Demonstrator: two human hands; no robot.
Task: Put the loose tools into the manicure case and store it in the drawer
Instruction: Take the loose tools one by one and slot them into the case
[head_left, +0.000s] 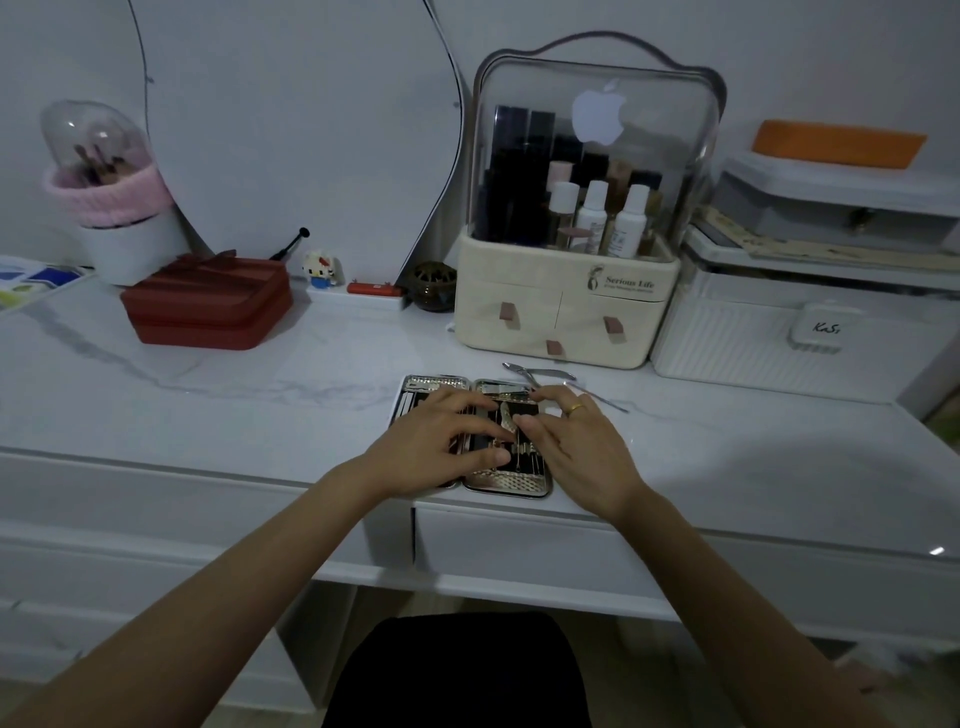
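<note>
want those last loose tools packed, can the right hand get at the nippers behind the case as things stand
Probably yes. The nippers lie bare on the tabletop just beyond the right hand, which rests on the open manicure case. Nothing lies between them; the cream organizer stands further back.

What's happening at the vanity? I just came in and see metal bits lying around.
A person is packing a manicure case, which lies open at the front edge of the white table. Both the left hand and the right hand rest on its right half, fingers working at the tools inside. A nipper and a thin pusher still lie loose on the table behind the case, in front of the cream cosmetics organizer.
</note>
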